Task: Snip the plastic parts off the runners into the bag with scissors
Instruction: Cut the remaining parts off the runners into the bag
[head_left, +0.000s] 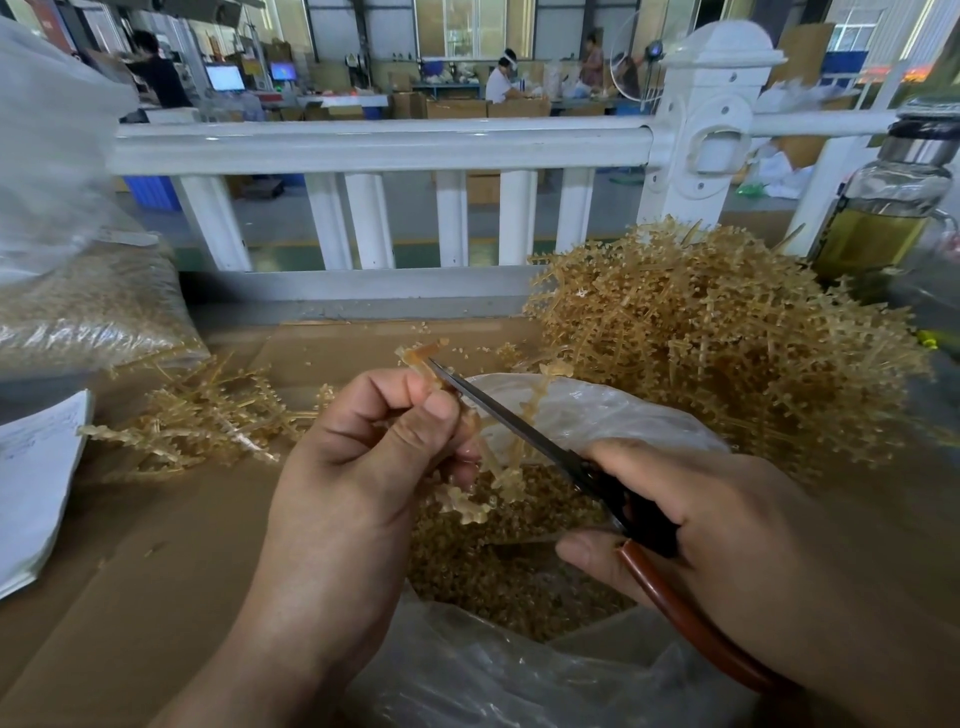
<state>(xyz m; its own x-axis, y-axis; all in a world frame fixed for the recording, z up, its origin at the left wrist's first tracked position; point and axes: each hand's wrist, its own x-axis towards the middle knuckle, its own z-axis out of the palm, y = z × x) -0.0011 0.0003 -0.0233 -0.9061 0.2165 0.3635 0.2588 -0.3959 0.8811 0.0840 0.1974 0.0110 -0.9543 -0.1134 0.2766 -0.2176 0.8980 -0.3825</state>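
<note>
Right hand (727, 545) curls fingers (587, 558) round scissors (498, 415); left hand (353, 467) pinches runner (504, 473) over bag (597, 410).

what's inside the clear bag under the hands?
Loose small tan snipped parts fill the bag. The left hand, right hand, scissors and held runner cover some of the opening; the bottom is hidden under the pile.

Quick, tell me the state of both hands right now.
Left hand: closed, pinching a runner of plastic parts above the bag.
Right hand: closed, gripping the scissors, blade against the runner.
</note>
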